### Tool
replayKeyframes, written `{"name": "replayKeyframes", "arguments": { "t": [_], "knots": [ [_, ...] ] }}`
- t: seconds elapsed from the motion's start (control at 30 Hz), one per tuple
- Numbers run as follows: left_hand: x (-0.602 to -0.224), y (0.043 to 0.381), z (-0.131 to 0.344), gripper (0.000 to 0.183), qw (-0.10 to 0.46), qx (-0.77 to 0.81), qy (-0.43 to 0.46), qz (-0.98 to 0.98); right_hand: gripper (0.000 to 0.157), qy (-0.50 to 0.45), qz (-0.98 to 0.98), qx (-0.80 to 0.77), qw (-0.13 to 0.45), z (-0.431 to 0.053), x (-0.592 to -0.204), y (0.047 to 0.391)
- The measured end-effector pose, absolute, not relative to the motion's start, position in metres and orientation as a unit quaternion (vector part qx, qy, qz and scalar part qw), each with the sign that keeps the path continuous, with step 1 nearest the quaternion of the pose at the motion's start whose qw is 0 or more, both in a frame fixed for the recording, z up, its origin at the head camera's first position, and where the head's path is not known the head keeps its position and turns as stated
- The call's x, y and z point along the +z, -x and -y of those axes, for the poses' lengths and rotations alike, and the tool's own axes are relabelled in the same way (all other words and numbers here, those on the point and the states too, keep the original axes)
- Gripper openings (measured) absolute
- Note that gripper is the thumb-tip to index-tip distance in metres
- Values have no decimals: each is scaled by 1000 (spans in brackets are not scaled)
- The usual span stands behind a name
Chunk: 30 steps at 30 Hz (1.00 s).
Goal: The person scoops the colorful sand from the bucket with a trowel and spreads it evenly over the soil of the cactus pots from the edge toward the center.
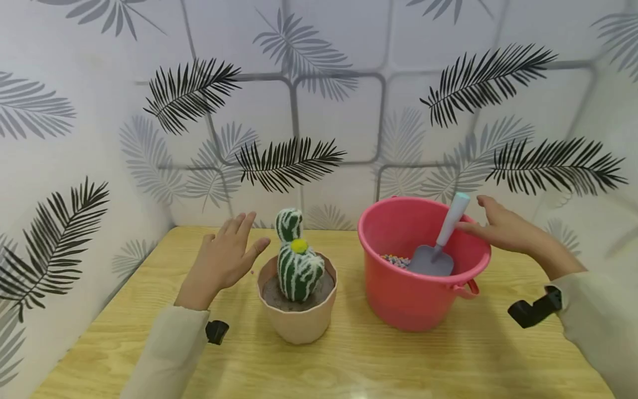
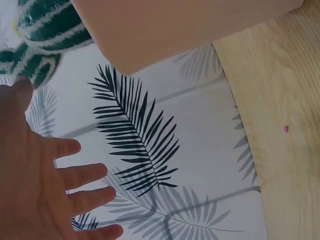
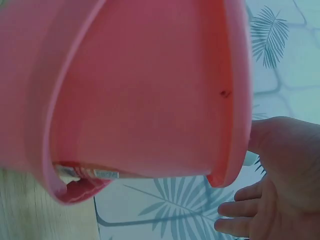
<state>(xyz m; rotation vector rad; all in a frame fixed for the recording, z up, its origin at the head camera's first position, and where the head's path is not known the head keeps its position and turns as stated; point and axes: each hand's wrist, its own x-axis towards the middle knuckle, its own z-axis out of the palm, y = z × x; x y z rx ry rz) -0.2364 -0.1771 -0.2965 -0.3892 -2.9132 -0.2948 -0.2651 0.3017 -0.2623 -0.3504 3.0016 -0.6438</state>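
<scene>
A knitted green and white cactus [image 1: 299,277] with a yellow tuft stands in a beige pot [image 1: 298,327] filled with grey soil. Left of the pot is my left hand [image 1: 219,266], fingers extended and thumb toward the cactus, holding nothing. A pink bucket [image 1: 404,302] stands to the right with small multicoloured granules [image 1: 396,260] inside. In it leans a grey trowel [image 1: 432,262] with a pale handle. My right hand [image 1: 508,230] hovers over the bucket's right rim, thumb beside the trowel handle, fingers uncurled; whether the thumb touches it I cannot tell.
The wooden table [image 1: 349,366] meets a wall [image 1: 344,122] with a leaf pattern at its back and left. A hinged handle [image 3: 60,125] hangs on the bucket's side. A tiny pink bit [image 2: 286,129] lies on the tabletop. Each wrist wears a black camera mount.
</scene>
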Motion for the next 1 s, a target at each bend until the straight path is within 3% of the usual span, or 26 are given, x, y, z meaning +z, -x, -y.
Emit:
{"name": "replayKeyframes", "arguments": {
  "t": [0.23, 0.5, 0.77, 1.0],
  "knots": [
    [-301, 214, 175, 65, 137, -87, 124, 979, 79, 104, -957, -269, 40, -294, -259, 275],
    [-301, 192, 166, 58, 181, -93, 125, 971, 51, 101, -941, -323, 33, -292, -254, 282],
    [-301, 169, 149, 51, 233, -68, 166, 956, 57, 78, -943, -325, 1, -290, -253, 280],
    [-302, 154, 129, 59, 264, -90, 236, 931, 41, 93, -937, -336, -17, -279, -248, 275]
  ]
}}
